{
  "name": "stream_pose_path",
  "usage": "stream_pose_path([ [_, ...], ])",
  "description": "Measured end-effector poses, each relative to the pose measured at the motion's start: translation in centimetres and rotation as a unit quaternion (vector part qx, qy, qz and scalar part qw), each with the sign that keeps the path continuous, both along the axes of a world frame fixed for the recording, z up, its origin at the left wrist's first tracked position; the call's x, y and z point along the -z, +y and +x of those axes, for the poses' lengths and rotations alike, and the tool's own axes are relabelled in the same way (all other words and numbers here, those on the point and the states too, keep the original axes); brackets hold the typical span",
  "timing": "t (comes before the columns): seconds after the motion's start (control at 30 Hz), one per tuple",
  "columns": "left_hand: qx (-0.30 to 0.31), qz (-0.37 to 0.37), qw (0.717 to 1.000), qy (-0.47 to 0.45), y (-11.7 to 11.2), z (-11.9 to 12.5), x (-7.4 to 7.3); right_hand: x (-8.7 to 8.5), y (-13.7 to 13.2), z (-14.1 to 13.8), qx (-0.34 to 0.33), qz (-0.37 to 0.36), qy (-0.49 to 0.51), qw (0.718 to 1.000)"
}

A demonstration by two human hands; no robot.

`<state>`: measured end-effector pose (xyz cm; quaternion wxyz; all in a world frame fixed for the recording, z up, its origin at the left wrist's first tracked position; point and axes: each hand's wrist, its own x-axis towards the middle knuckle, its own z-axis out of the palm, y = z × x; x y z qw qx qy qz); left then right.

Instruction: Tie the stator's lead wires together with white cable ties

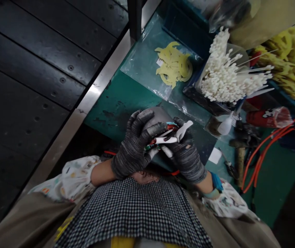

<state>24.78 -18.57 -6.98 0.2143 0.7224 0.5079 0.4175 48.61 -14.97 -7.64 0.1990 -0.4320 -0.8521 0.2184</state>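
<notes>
Left hand (pixel 133 146), in a grey marled knit glove (pixel 128 162), clenched around a multicoloured wire bundle (pixel 162 140) of red, white and green insulated leads. Right hand (pixel 186 153), gloved alike, closed on the same wire bundle from the other side, just below a white moulded plastic clip (pixel 185 130). Wire bundle held between both hands, above the lap and over the bench edge. Directly behind the hands, a rounded grey object (pixel 154 117), too hidden to identify.

Beyond, on a worn green painted bench top (pixel 118 103), a clear plastic bag (pixel 142 58) under flat pale yellow cut plastic pieces (pixel 173 65). Beside it, a dark blue tray (pixel 201 100) holding a dense sheaf of white cable ties (pixel 227 74), with tangled yellow plastic strips (pixel 284 62) further right. Nearer the right hand, a small white paper square (pixel 215 155), then a wooden-handled tool (pixel 240 162) and looped orange-red cables (pixel 266 158). Red container (pixel 268 117) with a white-and-black printed label, too blurred to read. Along the left, a bright metal edge strip (pixel 85 103) and a black riveted panel (pixel 33 69). Below, a black-and-white checked apron (pixel 134 213) and printed cloth sleeve covers (pixel 77 179), plus a blue wristband (pixel 216 182) on the right arm.
</notes>
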Motion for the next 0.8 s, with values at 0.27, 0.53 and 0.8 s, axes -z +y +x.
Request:
stream_pose_path([
  [0.27,-0.031,-0.035,0.999,-0.008,-0.9,-0.3,-0.4,-0.9,0.4,-1.8,0.059,-0.078,0.051,0.994],
  [0.53,-0.015,-0.044,0.999,-0.018,-1.0,-0.9,-0.5,-2.0,1.9,-3.1,0.052,-0.151,0.1,0.982],
  [0.8,-0.027,-0.052,0.998,-0.028,-1.2,-1.0,-0.5,-2.3,2.4,-3.2,0.043,-0.135,0.079,0.987],
])
